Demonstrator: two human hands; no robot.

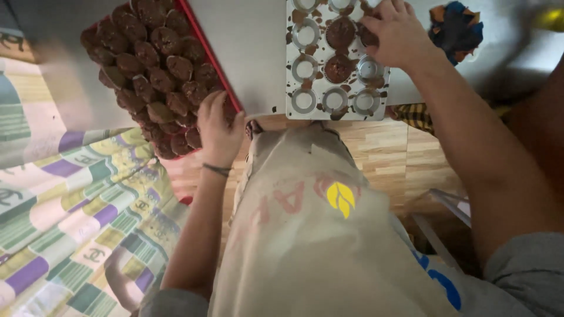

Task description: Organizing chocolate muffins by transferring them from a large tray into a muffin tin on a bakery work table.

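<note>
The person is wearing a light apron (317, 235) with a yellow leaf mark and faded pink shapes — plus short grey sleeves (529, 270). A thin dark band (216, 169) is circling the left wrist.

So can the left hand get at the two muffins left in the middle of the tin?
Probably yes. The left hand rests at the red tray, with bare table between it and the tin. The muffins sit uncovered; the right hand is beside them.

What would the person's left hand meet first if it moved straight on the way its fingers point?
Probably the chocolate muffins crowded on the red tray: the left hand already rests at their near edge, fingers pointing into them, though depth is unclear.
</note>
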